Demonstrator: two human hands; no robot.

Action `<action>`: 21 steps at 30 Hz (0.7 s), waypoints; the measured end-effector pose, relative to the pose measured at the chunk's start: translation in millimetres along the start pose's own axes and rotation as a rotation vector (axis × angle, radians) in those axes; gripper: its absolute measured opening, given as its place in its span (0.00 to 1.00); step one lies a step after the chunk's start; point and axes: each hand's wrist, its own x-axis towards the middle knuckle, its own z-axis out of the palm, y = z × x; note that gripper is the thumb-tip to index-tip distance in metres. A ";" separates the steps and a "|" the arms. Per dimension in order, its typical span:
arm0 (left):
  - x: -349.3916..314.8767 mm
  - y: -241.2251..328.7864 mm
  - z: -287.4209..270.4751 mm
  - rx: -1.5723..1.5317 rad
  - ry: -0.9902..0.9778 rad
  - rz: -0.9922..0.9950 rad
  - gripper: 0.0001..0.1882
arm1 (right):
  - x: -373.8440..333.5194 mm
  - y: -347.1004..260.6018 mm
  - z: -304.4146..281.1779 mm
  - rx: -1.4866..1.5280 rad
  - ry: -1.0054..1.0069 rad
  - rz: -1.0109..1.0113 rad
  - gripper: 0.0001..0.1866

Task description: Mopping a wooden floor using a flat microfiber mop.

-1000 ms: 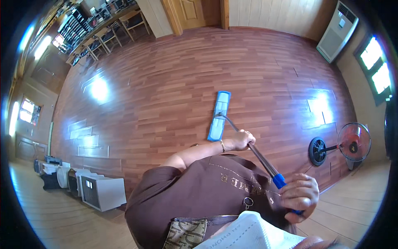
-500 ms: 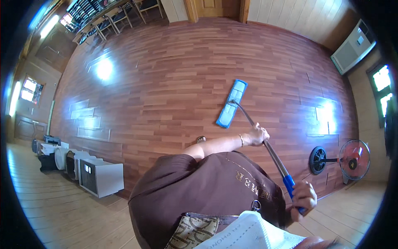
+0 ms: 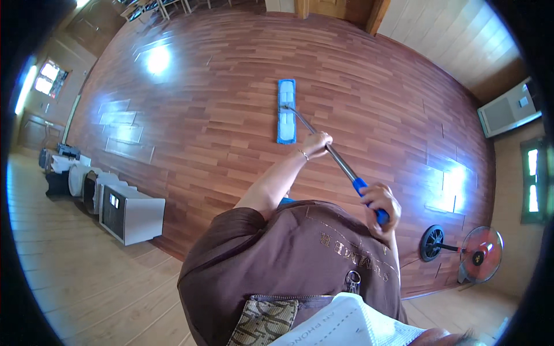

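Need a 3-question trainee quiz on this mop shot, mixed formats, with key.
1. Which hand is wrapped around the cylindrical blue grip at the upper end of the silver metal pole?

2. True or false: in the picture, the red-and-black standing fan is to the right of the flat, rectangular blue mop head.

3. Where is the person's left hand?
A) Flat on the mop head
B) On the pole, between mop head and grip
C) Hanging free, off the pole

Key:
1. The right hand
2. True
3. B
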 end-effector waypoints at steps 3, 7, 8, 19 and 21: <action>-29.5 -51.0 -17.1 0.039 0.060 -0.114 0.11 | 11.1 18.0 28.9 0.090 -0.159 0.012 0.08; -51.7 -62.4 -47.8 0.044 0.032 -0.294 0.15 | 17.4 35.4 43.9 0.187 -0.306 0.045 0.11; -57.0 -62.1 -56.6 0.042 0.038 -0.332 0.15 | 20.6 38.6 45.7 0.193 -0.310 0.044 0.11; -169.3 -49.7 -107.5 0.101 0.298 -0.594 0.16 | 43.4 41.6 82.8 0.471 -0.559 0.003 0.10; -189.2 -43.5 -112.2 0.062 0.335 -0.682 0.16 | 48.3 39.1 86.8 0.516 -0.607 -0.023 0.10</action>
